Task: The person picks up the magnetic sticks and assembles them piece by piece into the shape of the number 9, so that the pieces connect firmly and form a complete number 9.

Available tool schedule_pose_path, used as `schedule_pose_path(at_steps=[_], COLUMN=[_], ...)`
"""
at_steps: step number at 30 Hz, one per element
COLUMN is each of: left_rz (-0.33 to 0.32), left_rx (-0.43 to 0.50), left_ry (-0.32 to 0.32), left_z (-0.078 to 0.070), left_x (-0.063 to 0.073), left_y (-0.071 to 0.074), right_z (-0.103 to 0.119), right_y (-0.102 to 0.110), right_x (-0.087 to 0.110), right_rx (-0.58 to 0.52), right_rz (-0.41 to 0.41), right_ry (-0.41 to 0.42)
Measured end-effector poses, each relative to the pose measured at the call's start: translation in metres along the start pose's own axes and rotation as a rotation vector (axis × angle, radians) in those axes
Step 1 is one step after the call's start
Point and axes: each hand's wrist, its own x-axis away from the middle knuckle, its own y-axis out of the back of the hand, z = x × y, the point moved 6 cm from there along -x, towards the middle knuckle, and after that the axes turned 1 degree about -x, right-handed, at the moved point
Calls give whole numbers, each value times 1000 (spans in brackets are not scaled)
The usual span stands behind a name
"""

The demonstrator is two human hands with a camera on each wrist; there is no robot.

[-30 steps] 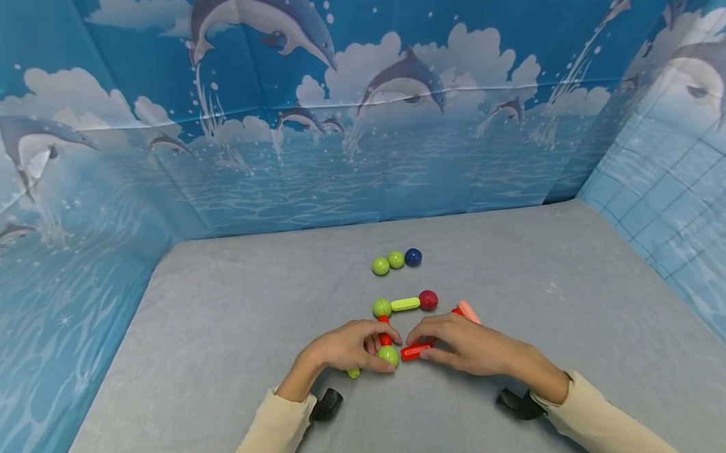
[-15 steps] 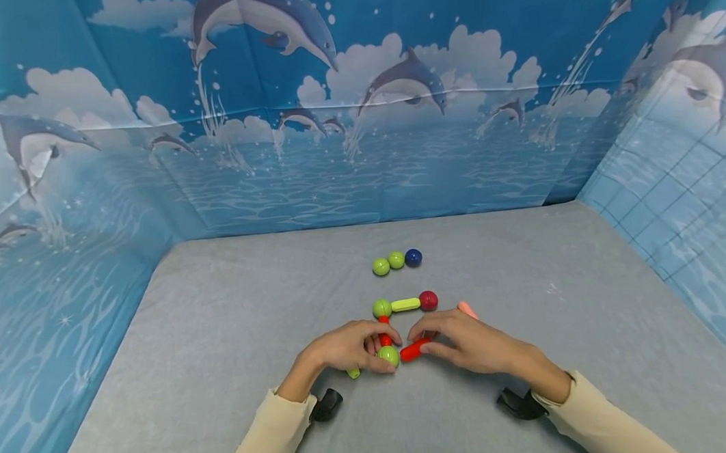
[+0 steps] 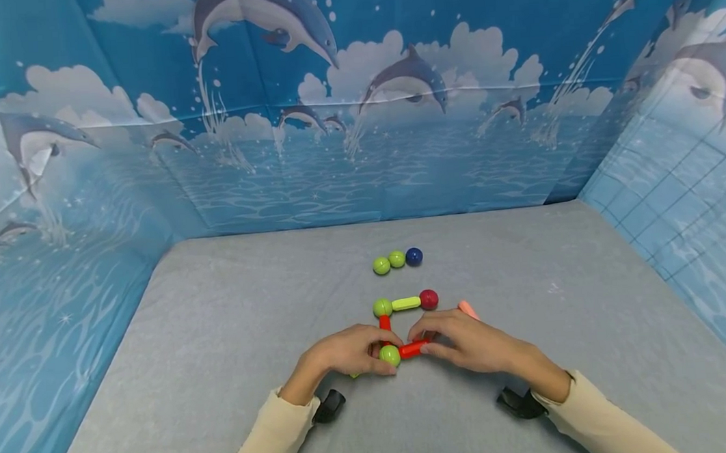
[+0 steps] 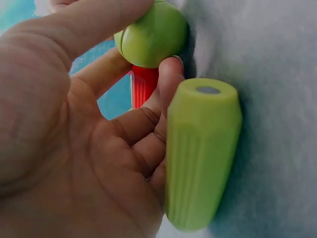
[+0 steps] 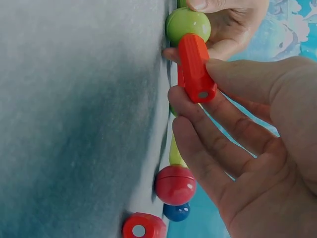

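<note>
My left hand (image 3: 351,350) pinches a lime-green ball (image 3: 390,356) between thumb and fingers. Opposite it, my right hand (image 3: 461,344) holds a red magnetic rod (image 5: 195,64) between thumb and fingertips, its far end against that ball. A second red rod (image 3: 384,324) runs from the held ball back to another green ball (image 3: 382,307). From there a yellow-green rod (image 3: 406,303) leads right to a dark red ball (image 3: 429,299). Beside the left palm lies a loose yellow-green rod (image 4: 203,153) with a grey magnet at its end.
Two green balls (image 3: 381,265) (image 3: 397,259) and a dark blue ball (image 3: 414,257) sit in a row farther back. Past the right hand lie a salmon rod (image 3: 467,309) and a loose red rod (image 5: 143,227). Dolphin-print curtains (image 3: 360,165) border the grey table (image 3: 249,280).
The red rod in the right hand has tilted, and the gap between it and the green ball has closed. The left hand and its ball have shifted very slightly right.
</note>
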Motion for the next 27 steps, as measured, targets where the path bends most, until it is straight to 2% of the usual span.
schedule_pose_path(at_steps=[5,9,16,23,27], left_rz=[6,12,8,13,13], left_rx=[1,5,-6,-5,0], left_ry=[0,-9,6,23,22], left_z=[0,0,2,3,3], left_x=[0,0,1,1,0], left_y=[0,0,1,2,0], right_z=[-4,-11,-43,-76,-89], right_y=[10,32,68,79,77], right_x=[-3,-11,-34,-58,-68], right_rx=[21,35,101,160,161], right_rz=[9,-30,-114,-162,-137], right_ry=[-12,-41,-92,-190,-239])
